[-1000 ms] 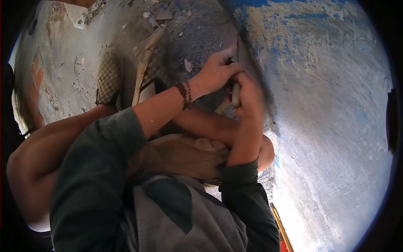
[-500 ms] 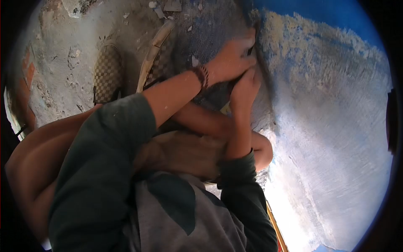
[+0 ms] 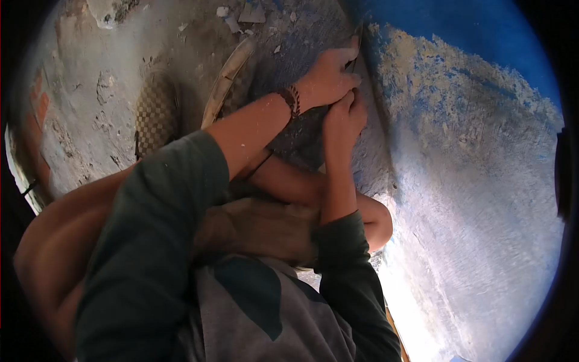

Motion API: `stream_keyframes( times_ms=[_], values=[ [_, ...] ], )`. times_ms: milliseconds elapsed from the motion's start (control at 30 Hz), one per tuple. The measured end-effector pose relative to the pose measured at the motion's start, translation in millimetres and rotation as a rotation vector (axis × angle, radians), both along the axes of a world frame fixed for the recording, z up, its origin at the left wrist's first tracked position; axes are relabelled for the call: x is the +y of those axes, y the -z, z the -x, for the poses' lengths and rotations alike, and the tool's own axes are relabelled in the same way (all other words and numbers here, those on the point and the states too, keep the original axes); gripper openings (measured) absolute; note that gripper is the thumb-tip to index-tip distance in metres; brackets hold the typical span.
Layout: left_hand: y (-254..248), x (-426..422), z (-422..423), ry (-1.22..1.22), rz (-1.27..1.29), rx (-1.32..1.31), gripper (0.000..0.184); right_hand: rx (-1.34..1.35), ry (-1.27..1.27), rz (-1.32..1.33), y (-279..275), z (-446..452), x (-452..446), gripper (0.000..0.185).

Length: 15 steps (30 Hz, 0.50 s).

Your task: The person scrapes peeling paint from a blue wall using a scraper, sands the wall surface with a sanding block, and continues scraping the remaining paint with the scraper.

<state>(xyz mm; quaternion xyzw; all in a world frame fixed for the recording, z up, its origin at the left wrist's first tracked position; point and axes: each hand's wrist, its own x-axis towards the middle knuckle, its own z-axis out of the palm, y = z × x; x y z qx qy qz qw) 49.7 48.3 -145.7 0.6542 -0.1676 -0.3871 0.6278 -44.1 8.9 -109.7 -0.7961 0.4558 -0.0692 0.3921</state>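
My left hand (image 3: 329, 75), with a beaded bracelet at its wrist, reaches to the foot of the wall. Its fingers close on a thin dark strip (image 3: 359, 43) that shows between thumb and forefinger, index finger pointing along it. Just below, my right hand (image 3: 344, 120) is curled into a fist, its fingertips almost touching the left fingers. What it holds is hidden by the fingers. Beside both hands rises the wall (image 3: 464, 139), blue at the top and bare, scraped grey with yellowish patches lower down.
My two checkered shoes (image 3: 155, 114) rest on the rough grey floor (image 3: 90, 114). Pale flakes and chips (image 3: 252, 13) lie beyond them. My bent knee (image 3: 377, 223) is close to the wall. A thin yellowish stick (image 3: 393, 326) stands beside my right sleeve.
Both hands have moved up and forward along the wall's foot. The pale handle seen in my right hand a second ago is now hidden. My view has shifted, showing more blue wall.
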Motion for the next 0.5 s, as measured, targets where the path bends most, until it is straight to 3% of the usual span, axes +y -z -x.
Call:
stream_keyframes(
  times_ms=[100,233,300,333,400,467,500],
  values=[
    [-4,5,19,-0.061,0.120,-0.177,0.053,-0.026,-0.016,0.024,-7,16,5,0.037],
    [-15,-2,16,-0.016,0.046,-0.161,0.050,-0.051,-0.029,0.132,-10,7,-2,0.035],
    [-6,-1,6,-0.027,0.032,0.186,0.050,-0.029,-0.069,0.123,-5,7,-3,0.035],
    [-6,0,12,-0.033,0.033,0.186,0.050,-0.016,-0.110,0.113,-5,5,-3,0.035],
    [-7,0,24,-0.229,0.269,-0.213,0.051,-0.078,-0.050,0.074,-23,11,8,0.034],
    [-8,-5,12,-0.178,0.258,-0.153,0.052,-0.142,0.034,0.040,-26,2,8,0.034],
    [-9,-5,10,-0.133,0.240,-0.075,0.052,0.002,-0.040,0.122,-19,-7,3,0.033]
  ],
)
